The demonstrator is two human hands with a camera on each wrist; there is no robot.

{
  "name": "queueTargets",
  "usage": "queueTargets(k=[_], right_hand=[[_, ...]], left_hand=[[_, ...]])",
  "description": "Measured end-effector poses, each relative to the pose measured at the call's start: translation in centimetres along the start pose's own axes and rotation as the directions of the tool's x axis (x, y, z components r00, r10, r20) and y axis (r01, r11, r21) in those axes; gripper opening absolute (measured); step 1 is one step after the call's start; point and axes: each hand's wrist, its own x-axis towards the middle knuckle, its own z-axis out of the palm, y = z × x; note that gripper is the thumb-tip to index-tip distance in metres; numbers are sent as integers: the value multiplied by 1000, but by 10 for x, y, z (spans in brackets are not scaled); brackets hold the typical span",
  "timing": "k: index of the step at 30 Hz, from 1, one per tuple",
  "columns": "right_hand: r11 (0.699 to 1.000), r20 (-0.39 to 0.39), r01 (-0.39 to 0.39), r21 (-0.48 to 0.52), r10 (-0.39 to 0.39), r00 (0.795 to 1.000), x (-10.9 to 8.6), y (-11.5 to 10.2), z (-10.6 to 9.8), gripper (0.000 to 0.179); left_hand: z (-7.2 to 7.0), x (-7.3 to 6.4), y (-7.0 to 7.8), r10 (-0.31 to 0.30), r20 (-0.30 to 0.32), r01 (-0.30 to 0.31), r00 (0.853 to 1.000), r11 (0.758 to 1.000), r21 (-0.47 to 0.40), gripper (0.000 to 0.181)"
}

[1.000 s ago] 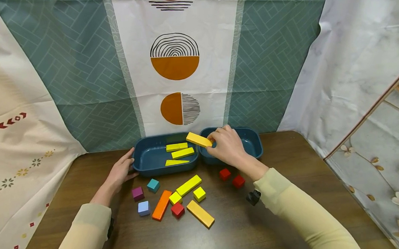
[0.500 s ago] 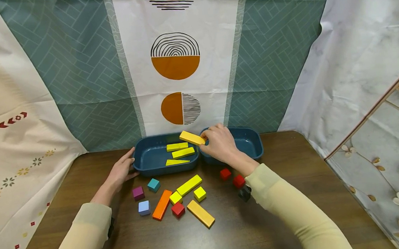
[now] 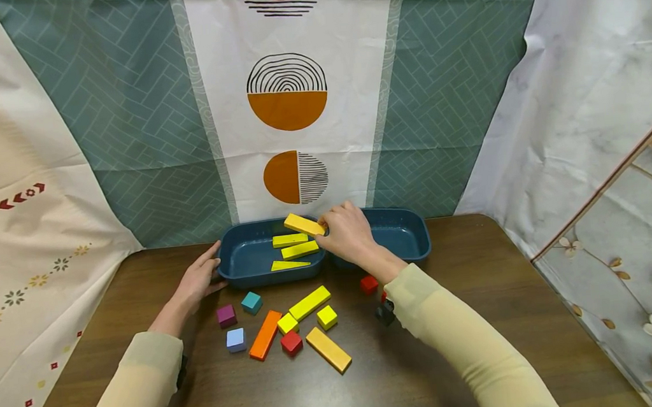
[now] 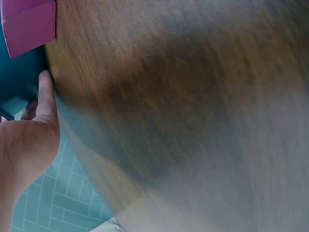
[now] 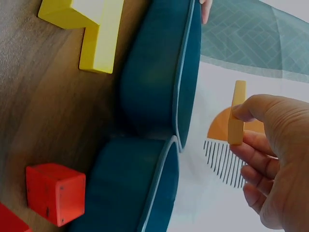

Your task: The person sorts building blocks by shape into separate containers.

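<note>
In the head view my right hand (image 3: pixel 347 232) pinches a yellow-orange oblong block (image 3: pixel 304 224) between thumb and fingers. It holds the block tilted above the right side of the left blue bin (image 3: pixel 240 277). The right wrist view shows the thumb on one face of this block (image 5: pixel 236 113). Inside that bin lie several yellow oblong blocks, one of them a middle yellow block (image 3: pixel 300 250). My left hand (image 3: pixel 196 279) touches the bin's left end with extended fingers; a straight finger lies against the blue wall in the left wrist view.
A second blue bin (image 3: pixel 419 253) stands right against the first. In front lie a purple cube (image 3: pixel 225 316), a teal cube (image 3: pixel 251 302), a light blue cube (image 3: pixel 236 340), an orange block (image 3: pixel 265 336), a yellow-orange block (image 3: pixel 328 350), and several yellow and red pieces. A curtain hangs behind.
My right hand has moved left with the yellow-orange block, from over the right bin's edge to above the left bin. The left hand has stayed in place.
</note>
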Motion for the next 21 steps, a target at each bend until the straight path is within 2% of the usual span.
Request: queueTargets(k=[21], right_hand=[[999,41,12,-34,-10,999,8,-15,17,26]], left_hand=[[0,1,-1,-3,-5,3,1000,1000,-3,57]])
